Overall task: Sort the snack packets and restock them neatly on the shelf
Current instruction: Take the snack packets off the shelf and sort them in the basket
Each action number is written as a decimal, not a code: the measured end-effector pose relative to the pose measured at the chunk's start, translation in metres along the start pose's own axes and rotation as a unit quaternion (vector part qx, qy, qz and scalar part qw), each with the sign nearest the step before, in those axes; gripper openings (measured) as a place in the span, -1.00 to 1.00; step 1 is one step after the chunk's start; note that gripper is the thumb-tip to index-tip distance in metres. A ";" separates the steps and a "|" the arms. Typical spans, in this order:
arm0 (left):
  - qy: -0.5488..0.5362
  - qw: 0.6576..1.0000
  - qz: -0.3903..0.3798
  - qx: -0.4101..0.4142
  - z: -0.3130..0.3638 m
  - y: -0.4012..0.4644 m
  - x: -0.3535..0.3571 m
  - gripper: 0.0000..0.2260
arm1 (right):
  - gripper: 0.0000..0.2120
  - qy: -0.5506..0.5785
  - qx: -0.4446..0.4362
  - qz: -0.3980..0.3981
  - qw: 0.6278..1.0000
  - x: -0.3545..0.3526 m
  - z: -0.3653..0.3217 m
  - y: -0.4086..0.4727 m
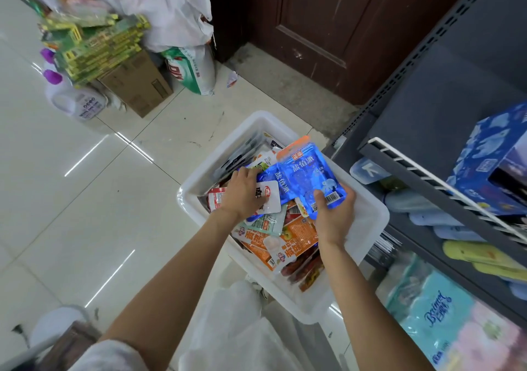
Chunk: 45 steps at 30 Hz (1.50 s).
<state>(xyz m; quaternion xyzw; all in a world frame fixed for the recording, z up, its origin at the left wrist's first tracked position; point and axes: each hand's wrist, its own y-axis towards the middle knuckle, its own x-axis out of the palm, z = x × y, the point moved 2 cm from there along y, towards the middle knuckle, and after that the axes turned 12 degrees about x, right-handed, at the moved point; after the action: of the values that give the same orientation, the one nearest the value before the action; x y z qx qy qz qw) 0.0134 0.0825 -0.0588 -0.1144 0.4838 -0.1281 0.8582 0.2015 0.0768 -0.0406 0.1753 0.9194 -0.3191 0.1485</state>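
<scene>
A white plastic bin on the floor holds several mixed snack packets, among them orange ones, white ones and dark ones. My right hand grips the bottom edge of a blue packet with an orange top, lifted over the bin. My left hand reaches into the bin and holds a second blue packet, with a small white packet lying by its fingers. The dark grey shelf stands to the right.
A blue box sits on the upper shelf behind a white wire rail. Slippers and tissue packs fill the lower levels. At the back left stand a cardboard box, green packs, detergent bottles and white bags by a brown door.
</scene>
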 end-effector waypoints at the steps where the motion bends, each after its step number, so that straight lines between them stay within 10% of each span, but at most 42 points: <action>1: -0.002 1.000 -0.004 -0.003 0.003 0.002 -0.001 -0.40 | -0.60 0.010 -0.003 0.011 1.000 -0.005 -0.001 -0.002; 9: -0.212 0.968 0.122 -0.050 0.014 -0.022 -0.031 -0.73 | -0.64 0.146 -0.019 0.044 0.988 -0.046 -0.015 -0.014; 16: -0.658 0.722 0.173 -0.123 0.050 -0.068 -0.039 -0.79 | -0.62 0.231 0.097 -0.104 0.963 -0.065 -0.025 -0.049; 23: -0.728 0.651 0.171 -0.131 0.112 -0.087 -0.034 -0.70 | -0.60 0.163 -0.006 -0.014 0.987 -0.082 -0.022 -0.094; 34: -0.621 0.772 0.131 -0.024 0.178 -0.110 -0.017 -0.65 | -0.51 -0.073 -0.155 0.086 0.981 -0.151 -0.015 -0.112; 39: -0.558 0.818 0.134 0.040 0.219 -0.112 -0.004 -0.66 | -0.66 -0.210 -0.223 0.010 0.952 -0.191 -0.016 -0.091; 45: -0.478 0.860 0.152 0.096 0.299 -0.109 0.031 -0.64 | -0.60 -0.117 -0.156 -0.099 0.976 -0.277 -0.006 -0.063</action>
<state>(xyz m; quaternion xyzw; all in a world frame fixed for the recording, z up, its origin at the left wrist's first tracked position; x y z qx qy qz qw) 0.2737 -0.0083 0.1022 -0.0032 0.0112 0.0288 0.9995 0.4220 -0.0285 0.1043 0.0193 0.9470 -0.2029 0.2485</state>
